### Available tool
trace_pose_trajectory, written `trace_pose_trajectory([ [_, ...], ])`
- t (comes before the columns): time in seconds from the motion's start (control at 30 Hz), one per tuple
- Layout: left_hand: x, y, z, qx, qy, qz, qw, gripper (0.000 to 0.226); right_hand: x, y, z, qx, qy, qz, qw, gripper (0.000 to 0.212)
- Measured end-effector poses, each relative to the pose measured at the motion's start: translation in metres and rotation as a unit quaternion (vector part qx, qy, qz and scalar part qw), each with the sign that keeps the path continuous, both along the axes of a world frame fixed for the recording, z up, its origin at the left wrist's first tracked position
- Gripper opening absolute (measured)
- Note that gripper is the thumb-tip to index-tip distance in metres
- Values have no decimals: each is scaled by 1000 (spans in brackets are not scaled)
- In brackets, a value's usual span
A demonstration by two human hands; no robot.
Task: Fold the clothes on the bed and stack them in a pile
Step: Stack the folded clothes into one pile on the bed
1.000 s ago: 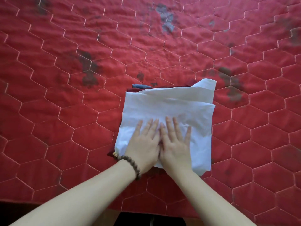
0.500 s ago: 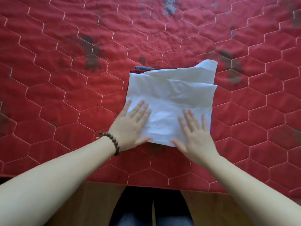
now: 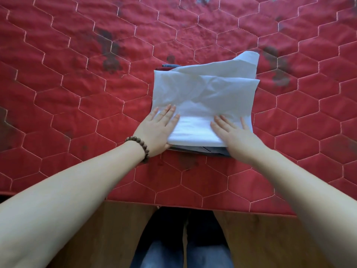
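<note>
Head view shows you standing at the near edge of the bed [image 3: 58, 78], which is covered by a red quilt stitched in hexagons with a few dark blotches. No brand, label or writing can be read anywhere.

The folded white garment [image 3: 202, 97] lies on top of the pile [image 3: 197, 149], of which only a dark grey layer at the near edge and slivers of blue and dark red at the far edge show. Its far right corner stands up in a loose peak rather than lying flat.

Your left hand [image 3: 156, 132] rests flat on the garment's near left corner, fingers straight, half on the cloth and half on the quilt. Your right hand [image 3: 233, 134] lies flat on the near right part, fingers spread. Neither grips anything. A beaded bracelet [image 3: 139, 147] sits on your left wrist.

Half a second ago your hands were nearer each other; now they are well apart, at the garment's two sides, and a second ago they were touching at its middle. The camera has also tipped down, so your legs [image 3: 181, 248] and the brown floor [image 3: 260, 238] show more.

The pile sits near the bed's front edge, with bare quilt to the left, right and far side.
</note>
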State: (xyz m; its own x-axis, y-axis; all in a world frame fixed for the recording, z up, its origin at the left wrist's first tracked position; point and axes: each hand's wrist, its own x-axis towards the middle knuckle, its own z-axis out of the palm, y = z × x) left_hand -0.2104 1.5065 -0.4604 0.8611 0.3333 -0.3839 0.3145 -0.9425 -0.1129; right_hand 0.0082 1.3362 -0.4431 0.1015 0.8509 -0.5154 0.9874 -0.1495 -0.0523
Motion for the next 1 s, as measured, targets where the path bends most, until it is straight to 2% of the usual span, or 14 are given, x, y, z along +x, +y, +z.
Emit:
trace_pose_trajectory([
  [0.1, -3, -4, -1, -1, -9, 41, 999, 98, -10, -6, -3, 68, -52, -4, 996, 86],
  [0.2, -2, -11, -2, 8, -1, 42, 999, 98, -35, -19, -13, 42, -63, -18, 997, 77],
  [0.33, 8, -5, -1, 30, -3, 46, 998, 88, -25, -10, -22, 87, -88, -34, 992, 71],
  [0.47, 10, -7, -3, 42, -42, 44, 997, 75, -24, -12, -22, 157, -93, -48, 982, 64],
  [0.6, -1, -18, -2, 1, -39, 47, 998, 84, -36, -27, -23, 54, -24, -72, 996, 84],
  [0.67, -1, -21, 3, -15, -56, 52, 997, 92, -38, -26, -18, 66, -13, -88, 994, 90],
  [0.83, 20, -30, -4, -12, -46, -8, 999, 116, -52, 9, -18, 125, -16, -23, 992, 116],
  [1.0, 20, -23, -21, 2, -23, 47, 999, 126, -41, 20, -33, 118, -26, -38, 992, 121],
])
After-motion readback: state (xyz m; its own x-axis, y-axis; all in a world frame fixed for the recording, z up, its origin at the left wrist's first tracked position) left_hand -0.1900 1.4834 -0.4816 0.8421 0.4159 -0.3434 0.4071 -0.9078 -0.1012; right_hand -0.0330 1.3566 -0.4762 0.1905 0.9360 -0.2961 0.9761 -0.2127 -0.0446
